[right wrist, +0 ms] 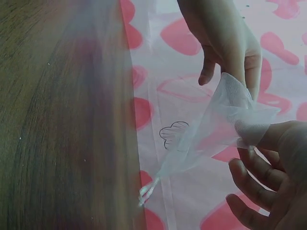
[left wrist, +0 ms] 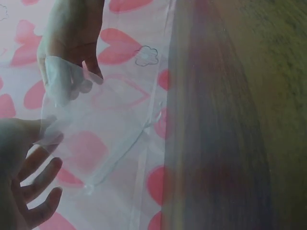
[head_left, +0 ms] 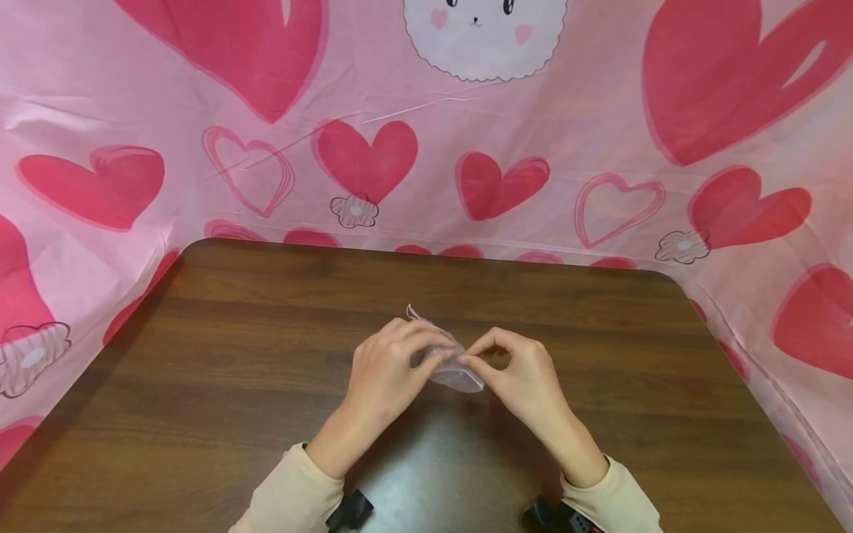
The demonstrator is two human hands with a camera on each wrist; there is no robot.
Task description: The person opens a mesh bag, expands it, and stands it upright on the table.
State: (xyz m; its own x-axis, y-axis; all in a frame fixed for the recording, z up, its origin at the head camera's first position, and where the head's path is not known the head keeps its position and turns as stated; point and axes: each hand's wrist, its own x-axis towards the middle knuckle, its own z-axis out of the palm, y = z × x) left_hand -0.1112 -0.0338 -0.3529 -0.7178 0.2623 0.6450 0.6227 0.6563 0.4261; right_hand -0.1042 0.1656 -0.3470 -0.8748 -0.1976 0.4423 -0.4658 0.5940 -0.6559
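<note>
A small sheer white drawstring pouch (head_left: 458, 377) is held between both hands, just over the table. My left hand (head_left: 386, 366) pinches its left side between thumb and fingers. From the right, my right hand (head_left: 526, 374) pinches the edge with thumb and forefinger. The pouch's knotted white cord (head_left: 413, 312) sticks out at the far left. In the right wrist view the thin mesh (right wrist: 206, 127) is spread toward the fingers and narrows to the cord. Fingers of both hands show through the cloth in the left wrist view.
A dark brown wooden table (head_left: 266, 333) with rounded far corners lies beneath the hands. Pink cloth (head_left: 440, 163) printed with red hearts hangs behind and along both sides. A black strap device (head_left: 349, 511) sits at the left wrist, another (head_left: 556, 514) at the right.
</note>
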